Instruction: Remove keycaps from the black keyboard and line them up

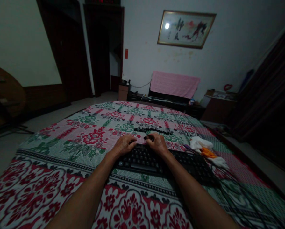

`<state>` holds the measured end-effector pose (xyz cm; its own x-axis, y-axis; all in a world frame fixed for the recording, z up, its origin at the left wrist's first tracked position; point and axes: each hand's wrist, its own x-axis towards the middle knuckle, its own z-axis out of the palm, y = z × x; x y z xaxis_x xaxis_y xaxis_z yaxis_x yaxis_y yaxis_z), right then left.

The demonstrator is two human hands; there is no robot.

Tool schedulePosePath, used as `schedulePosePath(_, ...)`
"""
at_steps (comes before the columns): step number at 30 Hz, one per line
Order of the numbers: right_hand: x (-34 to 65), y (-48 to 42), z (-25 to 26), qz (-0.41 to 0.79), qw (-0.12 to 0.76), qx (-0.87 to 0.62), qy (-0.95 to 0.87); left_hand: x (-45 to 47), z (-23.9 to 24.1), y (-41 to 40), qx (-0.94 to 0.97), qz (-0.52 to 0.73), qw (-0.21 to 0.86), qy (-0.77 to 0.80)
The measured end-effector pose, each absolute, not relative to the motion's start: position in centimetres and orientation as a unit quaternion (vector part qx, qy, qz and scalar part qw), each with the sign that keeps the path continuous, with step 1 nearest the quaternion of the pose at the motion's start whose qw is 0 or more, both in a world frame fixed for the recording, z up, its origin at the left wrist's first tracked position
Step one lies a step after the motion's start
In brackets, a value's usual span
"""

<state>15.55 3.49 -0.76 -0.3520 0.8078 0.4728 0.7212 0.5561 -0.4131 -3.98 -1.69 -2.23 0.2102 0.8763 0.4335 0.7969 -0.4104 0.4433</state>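
A black keyboard (142, 160) lies on a table covered with a floral red, green and white cloth (61, 178). My left hand (123, 144) rests on the keyboard's far left edge with its fingers curled down over it. My right hand (157, 143) is at the far edge near the middle, its fingertips pinched on a small dark piece that I cannot name. A row of loose black keycaps (153, 130) lies on the cloth just beyond both hands.
White cloths with an orange item (205, 149) lie to the right of the keyboard, with thin cables beside them. Behind the table stand a low cabinet under a pink cover (174, 84), a framed picture (185, 29) on the wall and a dark doorway (101, 51).
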Motion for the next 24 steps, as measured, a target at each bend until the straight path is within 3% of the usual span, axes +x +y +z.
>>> schedulePosePath(6, 16.8, 8.2, -0.9, -0.005, 0.221, -0.582, -0.783, -4.2, -3.0, -1.5, 0.786, 0.280, 0.041, 0.549)
schedulePosePath(11, 17.3, 8.8, -1.8, -0.045, 0.179, -0.570, -0.801, -4.1, -2.7, -1.6, 0.789, 0.272, 0.048, 0.549)
schedulePosePath(24, 18.4, 8.2, -1.1, 0.104, 0.189, -0.536, -0.816, -4.3, -2.2, -1.6, 0.760, 0.331, 0.020, 0.559)
